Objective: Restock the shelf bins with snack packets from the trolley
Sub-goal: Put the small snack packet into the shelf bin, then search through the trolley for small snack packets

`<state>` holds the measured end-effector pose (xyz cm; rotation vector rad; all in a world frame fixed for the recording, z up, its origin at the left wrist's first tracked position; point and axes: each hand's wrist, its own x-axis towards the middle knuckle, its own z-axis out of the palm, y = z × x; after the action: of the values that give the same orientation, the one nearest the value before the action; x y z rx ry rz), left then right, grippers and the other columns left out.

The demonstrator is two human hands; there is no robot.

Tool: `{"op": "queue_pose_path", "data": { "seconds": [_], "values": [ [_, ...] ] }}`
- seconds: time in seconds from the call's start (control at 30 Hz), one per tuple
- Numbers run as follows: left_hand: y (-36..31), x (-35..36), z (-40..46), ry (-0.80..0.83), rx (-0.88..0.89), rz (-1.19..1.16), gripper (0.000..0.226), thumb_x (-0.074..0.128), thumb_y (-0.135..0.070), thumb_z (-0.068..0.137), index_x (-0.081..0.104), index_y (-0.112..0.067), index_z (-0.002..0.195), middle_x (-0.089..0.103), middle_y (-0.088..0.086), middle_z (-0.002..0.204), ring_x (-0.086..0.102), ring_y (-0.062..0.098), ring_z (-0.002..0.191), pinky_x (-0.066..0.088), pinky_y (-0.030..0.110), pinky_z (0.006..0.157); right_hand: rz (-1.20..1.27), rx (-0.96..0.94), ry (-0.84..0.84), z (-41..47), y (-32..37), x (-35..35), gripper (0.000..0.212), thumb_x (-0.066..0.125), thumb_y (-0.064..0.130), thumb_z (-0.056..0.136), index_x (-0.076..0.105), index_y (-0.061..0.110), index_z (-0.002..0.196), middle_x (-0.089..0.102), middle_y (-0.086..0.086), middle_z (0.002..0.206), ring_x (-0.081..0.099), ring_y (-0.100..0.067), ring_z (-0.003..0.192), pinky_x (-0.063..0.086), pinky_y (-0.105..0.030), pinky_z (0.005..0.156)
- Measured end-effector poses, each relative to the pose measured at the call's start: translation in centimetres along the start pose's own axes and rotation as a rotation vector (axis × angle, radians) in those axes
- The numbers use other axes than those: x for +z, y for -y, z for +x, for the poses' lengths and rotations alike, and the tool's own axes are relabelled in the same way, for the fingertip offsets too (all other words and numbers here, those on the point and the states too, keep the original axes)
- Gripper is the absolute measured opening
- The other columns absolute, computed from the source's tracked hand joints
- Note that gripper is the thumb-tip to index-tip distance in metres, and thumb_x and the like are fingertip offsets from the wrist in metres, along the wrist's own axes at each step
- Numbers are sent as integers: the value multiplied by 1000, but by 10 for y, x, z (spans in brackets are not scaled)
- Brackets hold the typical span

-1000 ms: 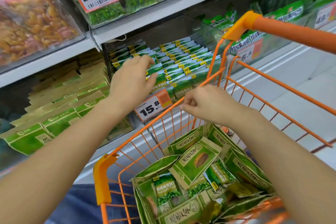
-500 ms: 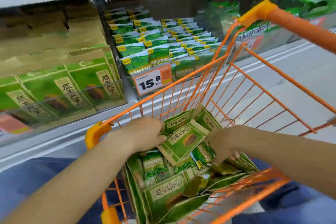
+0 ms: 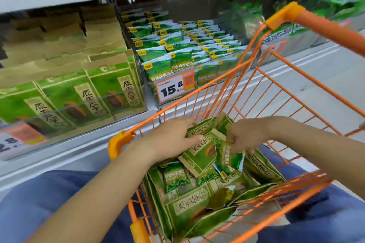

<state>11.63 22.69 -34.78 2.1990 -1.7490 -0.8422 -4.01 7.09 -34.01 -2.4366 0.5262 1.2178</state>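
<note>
Now, both hands are inside the orange wire trolley (image 3: 245,85). The right hand (image 3: 244,136) has its grip pinched on one small green pea packet (image 3: 229,161), lifted just above the heap. The left hand (image 3: 173,137), fingers straight, presses one kraft-and-green seed packet (image 3: 201,156). Two clear shelf bins (image 3: 154,92) stand behind, both stocked.

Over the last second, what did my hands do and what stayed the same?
The left hand came down from the green pea packets in the clear shelf bin into the orange wire trolley and now rests open on a kraft-and-green seed packet. The right hand left the trolley rim and pinched a small green pea packet. The shelf stock looks unchanged.
</note>
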Motion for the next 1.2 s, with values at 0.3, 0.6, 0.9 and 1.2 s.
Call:
{"op": "queue_pose_path", "data": {
  "seconds": [0.3,0.6,0.9,1.2],
  "values": [
    [-23,-15,-6,-324,43,-987,29,76,-24,79,66,-14,105,74,2,95,68,11,86,55,27,79,829,-459,-584,-29,20,-55,17,74,31,82,67,16,83,61,2,69,61,-10,61,50,-25,56],
    [-58,-38,-6,-807,-3,-1018,27,71,-30,74,69,-13,96,75,-1,90,68,11,79,51,23,68,1127,-727,-599,-20,20,-40,32,77,29,78,68,20,106,74,5,87,70,-11,85,53,-21,70],
    [-69,-45,-3,-815,-25,-934,35,73,-31,68,67,-14,99,73,0,86,69,21,86,57,35,78,1253,-797,-829,-19,19,-43,22,71,32,72,73,19,90,75,1,86,70,-11,83,58,-28,76],
    [-52,-101,7,-298,58,38,34,77,-34,77,66,-31,110,70,-16,98,63,-2,90,49,20,76,638,-457,-1055,-17,13,-40,25,73,48,77,65,34,97,64,14,81,56,-3,69,42,-28,64]
  ]
}}
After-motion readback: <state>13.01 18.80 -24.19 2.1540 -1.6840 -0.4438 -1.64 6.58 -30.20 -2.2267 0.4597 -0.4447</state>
